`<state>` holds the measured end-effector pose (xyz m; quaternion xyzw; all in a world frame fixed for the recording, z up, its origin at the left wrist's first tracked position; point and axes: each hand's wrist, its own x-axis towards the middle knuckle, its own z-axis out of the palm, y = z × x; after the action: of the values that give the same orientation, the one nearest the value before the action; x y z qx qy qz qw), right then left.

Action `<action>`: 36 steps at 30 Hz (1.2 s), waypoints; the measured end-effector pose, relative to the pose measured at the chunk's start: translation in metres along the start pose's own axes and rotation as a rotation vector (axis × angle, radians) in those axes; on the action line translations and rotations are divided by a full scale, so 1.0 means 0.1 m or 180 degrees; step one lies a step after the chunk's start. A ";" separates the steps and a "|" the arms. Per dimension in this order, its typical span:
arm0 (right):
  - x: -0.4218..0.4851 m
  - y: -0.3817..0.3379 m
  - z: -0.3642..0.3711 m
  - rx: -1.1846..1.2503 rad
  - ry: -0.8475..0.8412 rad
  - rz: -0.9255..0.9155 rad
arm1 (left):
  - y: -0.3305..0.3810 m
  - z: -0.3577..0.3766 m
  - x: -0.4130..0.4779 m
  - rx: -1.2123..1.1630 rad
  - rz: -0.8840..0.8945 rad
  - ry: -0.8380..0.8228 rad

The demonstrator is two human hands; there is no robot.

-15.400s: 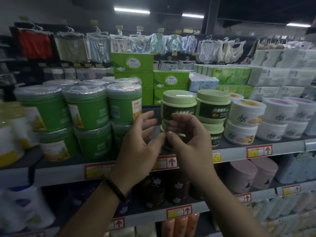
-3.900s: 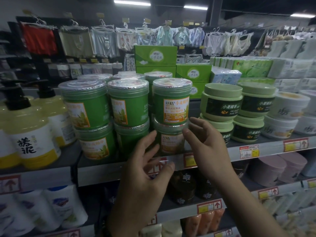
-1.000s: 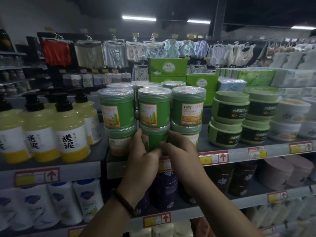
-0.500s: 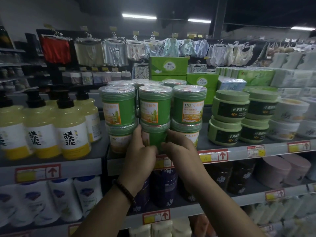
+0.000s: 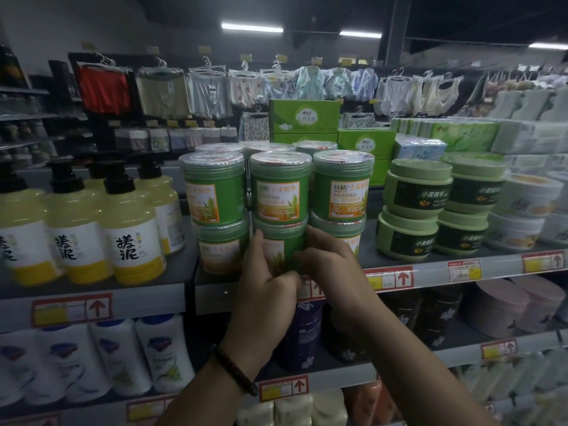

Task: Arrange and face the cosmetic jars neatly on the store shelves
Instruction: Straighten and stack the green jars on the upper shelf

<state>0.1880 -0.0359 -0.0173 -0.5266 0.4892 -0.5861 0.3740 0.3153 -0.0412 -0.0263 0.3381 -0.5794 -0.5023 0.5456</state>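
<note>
Green cosmetic jars with orange labels stand two high in three front columns on the grey shelf [image 5: 430, 276]. My left hand [image 5: 264, 290] and my right hand [image 5: 330, 261] both grip the lower middle green jar [image 5: 281, 241] from either side, fingers curled round it. The upper middle jar [image 5: 279, 187] sits on top of it, label facing out. The left stack [image 5: 215, 192] and right stack [image 5: 342, 186] stand close beside. Much of the held jar's label is hidden by my fingers.
Yellow pump bottles [image 5: 129, 235] stand to the left. Squat pale green jars with dark labels [image 5: 415, 192] and white jars [image 5: 522, 198] stand to the right. Dark jars [image 5: 302, 333] fill the shelf below. Green boxes [image 5: 304, 118] and hanging clothes are behind.
Both hands stay on the lower middle green jar over the last second, shifting their fingers slightly round it. Earlier they were at the lower right green jar, and before that at the pale green jars.
</note>
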 end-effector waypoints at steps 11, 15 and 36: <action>-0.02 -0.02 0.02 -0.0241 0.0137 -0.0085 | -0.07 -0.09 0.14 0.0272 0.0032 0.0069; -0.10 -0.04 0.02 -0.0277 0.0101 -0.0185 | -0.07 -0.07 0.17 0.0386 0.0313 0.0006; -0.18 -0.12 0.01 -0.0013 -0.0155 -0.0098 | -0.13 -0.09 0.14 0.0287 0.0202 0.0050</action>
<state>0.1928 -0.0161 -0.0101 -0.5490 0.4729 -0.5777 0.3757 0.3195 -0.0591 -0.0353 0.3477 -0.6075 -0.4555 0.5501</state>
